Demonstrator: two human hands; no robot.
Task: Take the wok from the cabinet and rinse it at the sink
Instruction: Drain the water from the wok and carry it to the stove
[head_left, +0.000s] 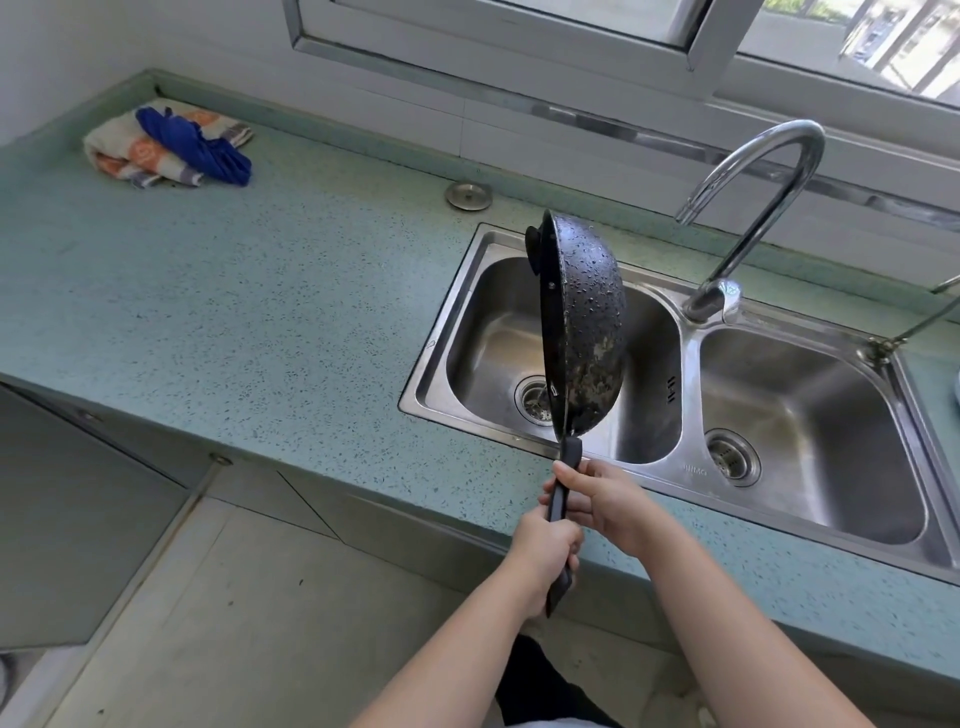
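Your left hand (545, 545) and right hand (608, 501): both grips clamped on the wok handle (560, 501) | wok (584, 327): tipped on edge, wet, over the left sink (467, 291) basin | faucet (753, 208): no stream visible

Both bare forearms extended forward, left hand (545, 545) and right hand (608, 504) (fingers curled) stacked close together.

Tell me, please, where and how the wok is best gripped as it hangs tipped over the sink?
By its long black handle, from the near side. The wok stands on edge, wet and rounded, so the handle pointing back is the only graspable part.
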